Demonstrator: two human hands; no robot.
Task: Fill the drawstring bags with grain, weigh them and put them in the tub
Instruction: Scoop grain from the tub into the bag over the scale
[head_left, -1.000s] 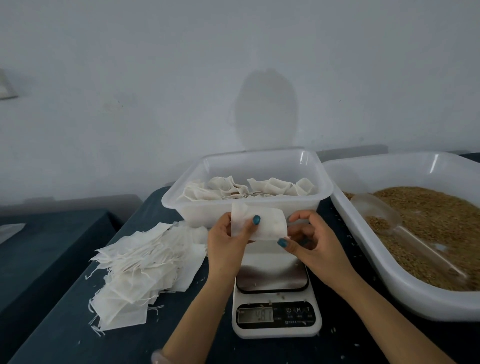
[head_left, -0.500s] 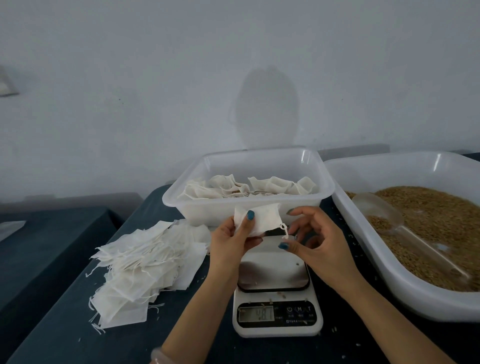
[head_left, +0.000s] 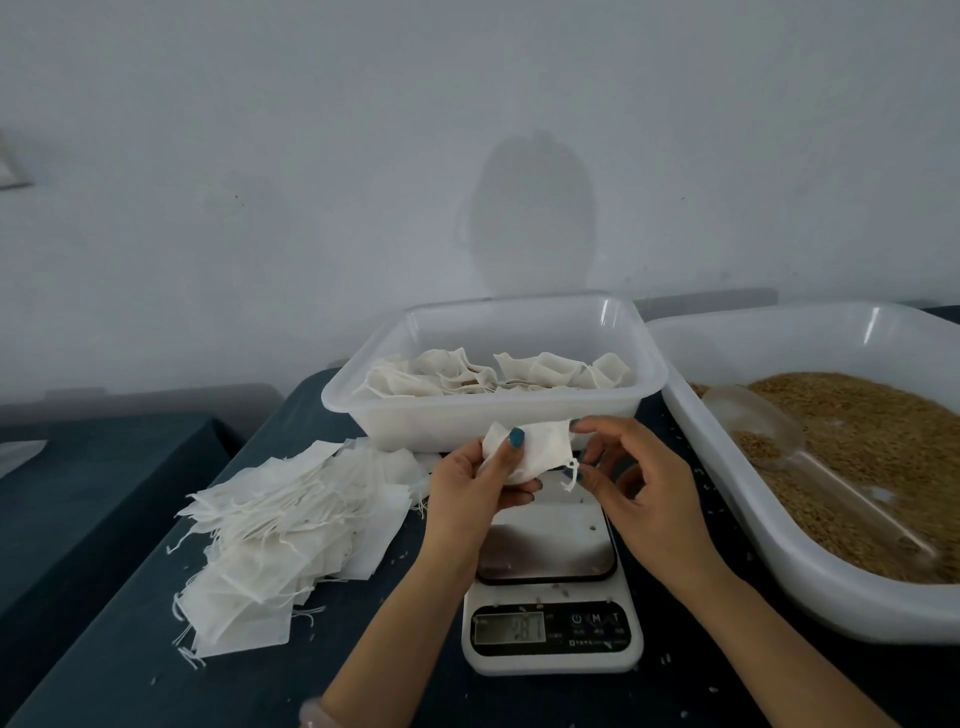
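The big grain tray (head_left: 779, 561) lies at my 3 o'clock, its near rim close beside my right forearm, and the clear scoop (head_left: 753, 421) rests in the grain (head_left: 878, 431) with its handle running toward 4 o'clock. The tub (head_left: 493, 415) with filled bags stands at 12 o'clock, just behind my hands. The pile of empty bags (head_left: 280, 525) spreads at 9 o'clock on the dark table (head_left: 130, 649). The scale (head_left: 550, 587) sits at 6 o'clock, directly under my hands, and its plate is bare except for some loose kernels.

The drawstring bag (head_left: 540, 447) is in the air between the tub and the scale. My left hand (head_left: 478, 483) is closed on its left part, thumb on top and fingers below. My right hand (head_left: 634, 483) is half open; its fingertips touch the bag's right edge near the string (head_left: 571, 475), which hangs down at the lower right corner. The long axis of the bag runs from 9 to 3 o'clock, with the mouth, I think, at the right side.

The scoop is at 2 o'clock from the bag, so my right hand is the nearer one for it. The way there is open, only the tray rim must be crossed. I judge the bag is not yet filled, because it looks flat.
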